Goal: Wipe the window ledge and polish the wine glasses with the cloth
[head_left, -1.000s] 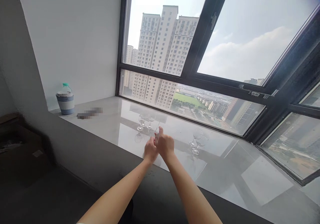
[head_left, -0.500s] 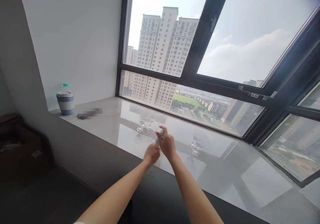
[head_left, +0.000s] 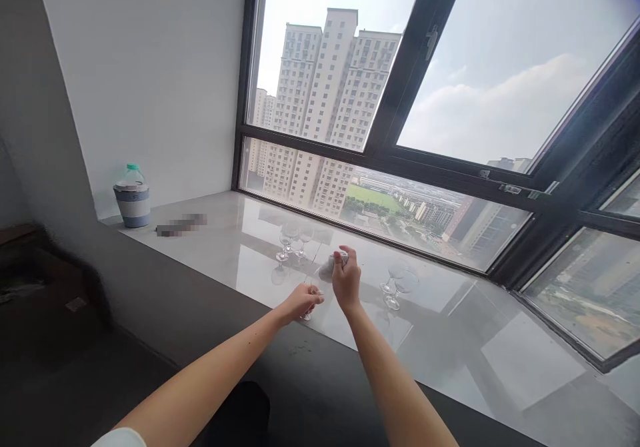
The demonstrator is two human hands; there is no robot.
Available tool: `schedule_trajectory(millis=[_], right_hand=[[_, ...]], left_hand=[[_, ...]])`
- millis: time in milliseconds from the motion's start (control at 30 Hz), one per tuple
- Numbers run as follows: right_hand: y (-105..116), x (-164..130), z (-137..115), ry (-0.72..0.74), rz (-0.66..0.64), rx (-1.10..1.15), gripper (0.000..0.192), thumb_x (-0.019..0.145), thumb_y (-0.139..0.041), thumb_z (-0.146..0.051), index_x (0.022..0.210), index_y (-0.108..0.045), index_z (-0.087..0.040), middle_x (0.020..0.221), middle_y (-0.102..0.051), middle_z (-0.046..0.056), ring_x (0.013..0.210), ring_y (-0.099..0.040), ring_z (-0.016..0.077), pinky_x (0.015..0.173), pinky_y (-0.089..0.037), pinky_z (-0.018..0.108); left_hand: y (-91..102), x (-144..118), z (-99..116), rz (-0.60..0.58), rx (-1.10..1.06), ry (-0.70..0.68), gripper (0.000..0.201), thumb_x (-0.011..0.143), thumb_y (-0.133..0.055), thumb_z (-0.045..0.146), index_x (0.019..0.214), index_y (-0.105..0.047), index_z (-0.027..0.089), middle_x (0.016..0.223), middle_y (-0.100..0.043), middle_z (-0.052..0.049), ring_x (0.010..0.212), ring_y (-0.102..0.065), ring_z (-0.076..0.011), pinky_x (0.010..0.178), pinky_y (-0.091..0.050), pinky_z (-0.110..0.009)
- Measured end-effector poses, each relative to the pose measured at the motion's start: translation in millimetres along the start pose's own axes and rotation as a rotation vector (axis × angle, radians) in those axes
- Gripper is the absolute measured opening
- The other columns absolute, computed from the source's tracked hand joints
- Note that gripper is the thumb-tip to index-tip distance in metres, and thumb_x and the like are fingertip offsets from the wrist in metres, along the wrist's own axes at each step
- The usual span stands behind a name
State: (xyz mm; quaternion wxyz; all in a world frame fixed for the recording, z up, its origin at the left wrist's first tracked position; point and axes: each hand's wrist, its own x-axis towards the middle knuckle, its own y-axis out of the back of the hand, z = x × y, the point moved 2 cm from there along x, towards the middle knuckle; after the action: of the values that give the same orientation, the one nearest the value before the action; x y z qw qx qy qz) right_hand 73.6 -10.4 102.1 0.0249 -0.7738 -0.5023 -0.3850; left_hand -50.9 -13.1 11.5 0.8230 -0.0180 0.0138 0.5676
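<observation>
My left hand (head_left: 305,299) is closed round a small stemmed glass near the front edge of the sill. The glass's clear foot (head_left: 307,316) shows below the fingers, while most of its bowl is hard to make out. Up and to the right, my right hand (head_left: 347,275) grips a bunched greyish-white cloth (head_left: 327,270), partly covered by the fingers. Several stemmed glasses (head_left: 283,247) stand grouped on the sill beyond my left hand. To the right of my right hand are two more stemmed glasses (head_left: 394,294).
The glossy pale windowsill (head_left: 220,250) runs along a dark-framed window (head_left: 310,142). At its left end stand a blue-and-white cup (head_left: 134,206) and a bottle with a green cap (head_left: 133,168). A blurred-out dark object (head_left: 181,225) lies beside them.
My hands have come apart. The right one has moved up and right with the cloth, off the glass; the left has stayed low with the glass, shifting slightly.
</observation>
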Motion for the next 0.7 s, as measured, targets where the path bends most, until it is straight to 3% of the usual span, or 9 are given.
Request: schedule_trajectory(millis=[133,233,367,467,533,600,700], right_hand=[[10,0,4,-0.152,0.316,-0.001,0.05,0.092,-0.033,-0.06,0.11,-0.054,-0.019,0.089,-0.068,0.008,0.072,-0.061,0.0199,0.066,-0.04,0.027],[18,-1,11,-0.282,0.391,-0.021,0.053,0.092,-0.032,-0.06,0.118,-0.049,-0.018,0.091,-0.067,0.01,0.076,-0.061,0.0221,0.068,-0.04,0.028],[9,-19,22,-0.327,0.164,-0.098,0.062,0.09,-0.032,-0.062,0.129,-0.042,-0.015,0.091,-0.068,0.011,0.082,-0.063,0.0258,0.068,-0.04,0.029],[-16,-44,24,-0.375,-0.072,-0.079,0.063,0.091,-0.029,-0.06,0.134,-0.037,-0.014,0.1,-0.069,0.013,0.09,-0.065,0.026,0.072,-0.042,0.029],[-31,-57,25,-0.461,-0.127,-0.083,0.063,0.093,-0.026,-0.057,0.136,-0.034,-0.013,0.107,-0.068,0.016,0.095,-0.065,0.0253,0.073,-0.044,0.029],[-40,-63,27,-0.513,-0.143,-0.106,0.061,0.094,-0.02,-0.053,0.135,-0.033,-0.01,0.109,-0.067,0.017,0.096,-0.066,0.024,0.071,-0.046,0.029],[-38,-60,32,-0.45,-0.153,-0.143,0.059,0.095,-0.011,-0.048,0.13,-0.038,-0.009,0.106,-0.068,0.017,0.091,-0.067,0.0218,0.068,-0.047,0.027]], left_hand=[[-2.1,-2,-1,0.004,-0.036,0.011,0.036,0.062,-0.075,0.039,0.064,-0.045,0.019,0.043,-0.036,0.01,0.039,-0.036,-0.0059,0.044,-0.029,-0.021],[-1.3,-2,3,0.097,-0.281,-0.024,0.037,0.065,-0.075,0.038,0.068,-0.043,0.02,0.044,-0.037,0.01,0.041,-0.04,-0.0069,0.046,-0.035,-0.021],[-0.6,2,15,0.329,-0.742,-0.132,0.031,0.072,-0.071,0.032,0.079,-0.044,0.02,0.059,-0.053,0.005,0.057,-0.056,-0.0098,0.064,-0.048,-0.025],[-7.2,11,18,0.464,-0.885,-0.127,0.024,0.078,-0.066,0.028,0.088,-0.045,0.021,0.071,-0.059,0.002,0.066,-0.061,-0.0114,0.07,-0.051,-0.027],[-11.4,18,15,0.551,-0.798,-0.117,0.022,0.082,-0.063,0.029,0.093,-0.046,0.021,0.077,-0.062,0.0,0.069,-0.062,-0.0125,0.07,-0.051,-0.028],[-12.8,23,11,0.603,-0.581,-0.141,0.02,0.085,-0.059,0.031,0.098,-0.049,0.019,0.083,-0.064,-0.002,0.071,-0.063,-0.0133,0.07,-0.05,-0.027],[-9.8,28,10,0.634,-0.213,-0.22,0.023,0.09,-0.051,0.034,0.105,-0.051,0.016,0.086,-0.065,-0.004,0.076,-0.062,-0.0143,0.072,-0.047,-0.027]])
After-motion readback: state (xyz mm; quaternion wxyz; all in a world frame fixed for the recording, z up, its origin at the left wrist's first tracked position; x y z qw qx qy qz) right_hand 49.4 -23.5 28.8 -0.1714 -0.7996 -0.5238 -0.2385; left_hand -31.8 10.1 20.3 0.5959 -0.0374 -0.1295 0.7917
